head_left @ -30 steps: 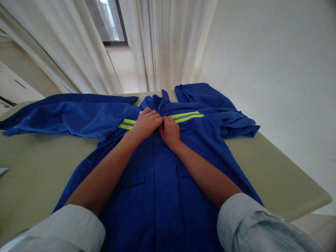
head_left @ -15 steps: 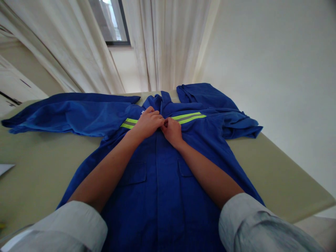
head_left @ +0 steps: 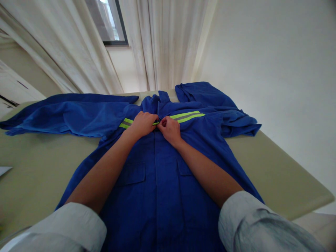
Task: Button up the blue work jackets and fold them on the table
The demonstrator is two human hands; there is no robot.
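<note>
A blue work jacket lies spread front side up, its collar at the far end and both sleeves out to the sides. Across its chest runs a yellow-green and grey reflective stripe. My left hand is closed on the front placket at chest height, with the fingertips pinching the cloth beside the stripe. Close by on the right, my right hand pinches the same front edge with thumb and forefinger. Any button between the fingers is too small or hidden to make out.
The jacket rests on a pale green table whose right edge slants toward the near corner. Cream curtains and a window stand behind it. At the left edge a white pointed item lies on the table.
My left hand has shifted slightly left and down, opening a small gap between the hands where the stripe now shows. My right hand still pinches the placket, a little further left.
</note>
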